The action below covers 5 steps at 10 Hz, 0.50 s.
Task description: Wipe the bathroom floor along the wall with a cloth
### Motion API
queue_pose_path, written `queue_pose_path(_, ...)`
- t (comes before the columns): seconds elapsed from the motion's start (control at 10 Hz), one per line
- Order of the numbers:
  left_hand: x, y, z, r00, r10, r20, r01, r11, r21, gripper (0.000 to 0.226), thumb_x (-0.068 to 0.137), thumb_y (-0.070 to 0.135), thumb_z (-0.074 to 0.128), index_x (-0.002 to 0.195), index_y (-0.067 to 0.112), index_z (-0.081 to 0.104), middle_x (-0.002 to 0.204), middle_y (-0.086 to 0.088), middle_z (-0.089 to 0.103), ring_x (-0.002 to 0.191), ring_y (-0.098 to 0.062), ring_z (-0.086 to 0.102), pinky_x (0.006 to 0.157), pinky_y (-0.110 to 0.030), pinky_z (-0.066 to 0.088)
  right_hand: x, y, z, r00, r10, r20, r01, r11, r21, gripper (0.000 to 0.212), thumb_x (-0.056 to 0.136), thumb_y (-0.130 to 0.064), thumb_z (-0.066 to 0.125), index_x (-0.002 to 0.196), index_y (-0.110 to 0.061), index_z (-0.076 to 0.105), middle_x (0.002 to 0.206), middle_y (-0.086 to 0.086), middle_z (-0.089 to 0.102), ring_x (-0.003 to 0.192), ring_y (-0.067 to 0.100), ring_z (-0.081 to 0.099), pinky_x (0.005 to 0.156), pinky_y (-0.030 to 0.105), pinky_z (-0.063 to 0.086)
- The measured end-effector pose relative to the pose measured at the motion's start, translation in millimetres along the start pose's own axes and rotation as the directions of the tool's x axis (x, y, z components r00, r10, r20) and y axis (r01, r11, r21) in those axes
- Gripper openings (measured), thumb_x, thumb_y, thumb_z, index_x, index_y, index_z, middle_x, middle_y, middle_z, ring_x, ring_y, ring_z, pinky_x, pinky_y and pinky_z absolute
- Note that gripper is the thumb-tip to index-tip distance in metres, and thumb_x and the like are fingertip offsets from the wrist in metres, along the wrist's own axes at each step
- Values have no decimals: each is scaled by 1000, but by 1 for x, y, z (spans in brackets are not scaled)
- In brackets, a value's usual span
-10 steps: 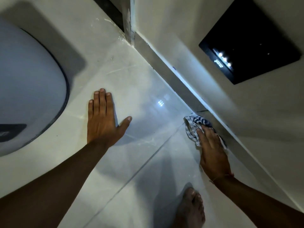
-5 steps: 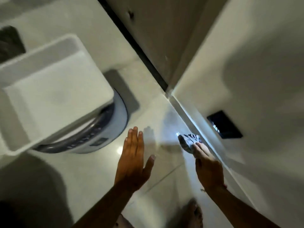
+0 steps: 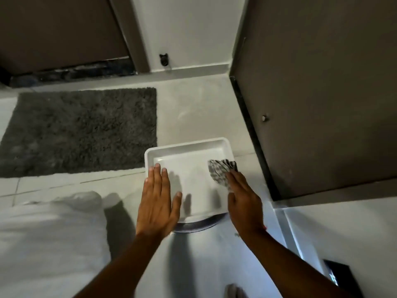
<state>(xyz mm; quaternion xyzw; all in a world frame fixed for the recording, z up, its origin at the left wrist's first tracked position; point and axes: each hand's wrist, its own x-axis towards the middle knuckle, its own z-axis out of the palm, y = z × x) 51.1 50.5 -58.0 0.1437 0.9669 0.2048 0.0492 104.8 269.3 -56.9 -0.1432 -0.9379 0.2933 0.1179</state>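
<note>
My right hand (image 3: 242, 201) holds a crumpled black-and-white patterned cloth (image 3: 221, 172), lifted off the floor and in front of a white square tray (image 3: 184, 151). My left hand (image 3: 158, 203) is open and flat, fingers together, raised over the tray's left side, holding nothing. The pale tiled floor (image 3: 199, 110) runs along the wall (image 3: 343, 229) at the right, with a brown door (image 3: 322, 93) beyond it.
The tray sits on top of a round grey-rimmed device (image 3: 197, 224). A dark shaggy mat (image 3: 81, 130) lies on the floor to the left. A black wall plate (image 3: 341, 276) is low on the right wall. A white blurred shape (image 3: 49, 244) fills the lower left.
The view has swung up and away from the floor by the wall. Both hands have lifted off the floor, and the cloth has come up with my right hand.
</note>
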Motion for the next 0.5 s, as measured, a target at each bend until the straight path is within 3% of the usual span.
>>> queue_pose_path(0.1,16,-18,-1,999,-23,34,21,998,64,75,99,48,17,157,5,-1,166,-15,-8,154,-24,-14,125,-34,-10,28,-14,45,996,-65,52,70,994,-88,58,69,10,75,123,-10,65,130,7,65,118,27,62,93,39,49)
queue_pose_path(0.2,21,-25,-2,998,-22,57,16,994,106,74,99,47,16,156,4,-2,166,-17,-9,154,-26,-13,125,-40,-4,41,-22,71,976,-48,214,75,990,-121,56,79,12,62,130,-12,59,140,7,56,132,26,50,103,46,47)
queue_pose_path(0.3,11,-37,10,993,-70,94,59,992,116,74,99,47,15,156,3,-2,165,-16,-10,154,-27,-11,125,-41,-3,35,-25,92,861,43,506,34,989,-143,54,93,-5,45,145,-16,37,161,2,24,149,23,16,118,42,26)
queue_pose_path(0.4,-9,-41,12,986,-95,134,76,987,138,74,98,49,12,156,4,-3,165,-16,-10,154,-28,-10,124,-41,-4,27,-25,92,782,14,623,115,979,-167,67,92,-32,48,151,-19,20,164,2,3,150,25,-2,121,42,10)
queue_pose_path(0.5,-16,-43,-4,989,-95,110,83,990,112,73,98,50,12,154,5,-4,165,-17,-9,154,-28,-9,124,-43,-1,33,-39,60,828,46,559,-76,997,30,62,94,-36,44,151,-24,23,164,5,10,150,21,7,121,37,8)
